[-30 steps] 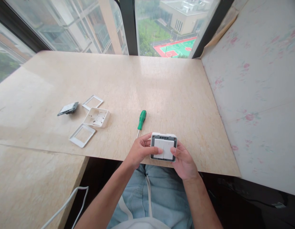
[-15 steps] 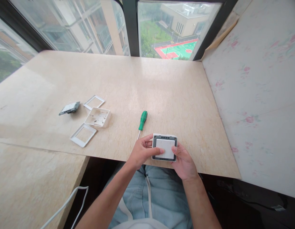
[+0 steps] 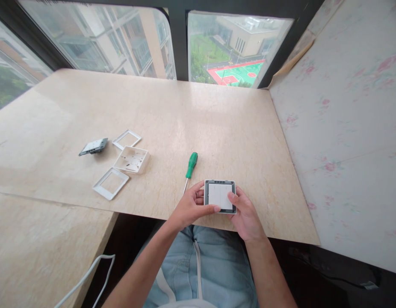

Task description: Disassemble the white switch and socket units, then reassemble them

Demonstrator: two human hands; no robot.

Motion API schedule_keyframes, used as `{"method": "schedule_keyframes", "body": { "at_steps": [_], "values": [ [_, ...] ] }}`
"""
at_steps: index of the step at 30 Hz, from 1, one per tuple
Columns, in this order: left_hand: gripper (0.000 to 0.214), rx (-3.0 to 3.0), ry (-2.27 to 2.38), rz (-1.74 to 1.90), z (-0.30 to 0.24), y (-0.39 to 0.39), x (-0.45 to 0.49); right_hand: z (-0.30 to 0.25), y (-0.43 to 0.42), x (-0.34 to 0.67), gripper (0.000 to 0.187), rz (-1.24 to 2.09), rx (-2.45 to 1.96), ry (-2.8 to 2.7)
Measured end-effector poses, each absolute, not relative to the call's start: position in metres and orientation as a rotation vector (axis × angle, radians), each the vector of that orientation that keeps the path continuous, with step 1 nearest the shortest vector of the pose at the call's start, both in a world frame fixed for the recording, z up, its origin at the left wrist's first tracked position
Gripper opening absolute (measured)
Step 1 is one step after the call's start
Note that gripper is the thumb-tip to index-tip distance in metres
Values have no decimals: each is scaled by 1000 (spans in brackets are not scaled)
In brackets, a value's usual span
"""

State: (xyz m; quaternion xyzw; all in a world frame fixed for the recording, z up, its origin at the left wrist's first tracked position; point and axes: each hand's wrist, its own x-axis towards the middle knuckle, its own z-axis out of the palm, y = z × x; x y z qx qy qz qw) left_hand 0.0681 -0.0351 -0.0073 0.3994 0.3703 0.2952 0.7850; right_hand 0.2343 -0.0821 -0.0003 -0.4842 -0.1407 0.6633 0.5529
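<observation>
Between my two hands is a wall switch, a white double rocker in a grey frame seated on a white box, held near the counter's front edge. My left hand is closed on its left side, the thumb lying along the lower edge and the fingers behind. With its thumb on the right part of the rocker, my right hand grips the opposite side. Just beyond my left hand lies a green-handled screwdriver, its shaft pointing toward me.
Left on the counter lie a second switch module, an open white mounting box and two white cover frames. A white cable hangs at the lower left. A papered wall borders the right.
My left thumb has slid from the rocker's face down to the switch's lower edge. My right thumb has moved slightly up and left on the rocker. The view has shifted slightly.
</observation>
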Motion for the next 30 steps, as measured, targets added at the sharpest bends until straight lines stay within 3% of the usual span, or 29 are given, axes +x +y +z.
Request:
{"method": "schedule_keyframes", "body": {
  "at_steps": [18,25,30],
  "values": [
    [80,794,876,648,-6,-35,69,-13,-83,234,37,1567,-1125,-356],
    [72,839,819,582,-3,-27,66,-10,-84,228,40,1515,-1154,-364],
    [54,810,898,608,5,-30,69,-8,-84,225,43,1495,-1167,-395]
  ]
}}
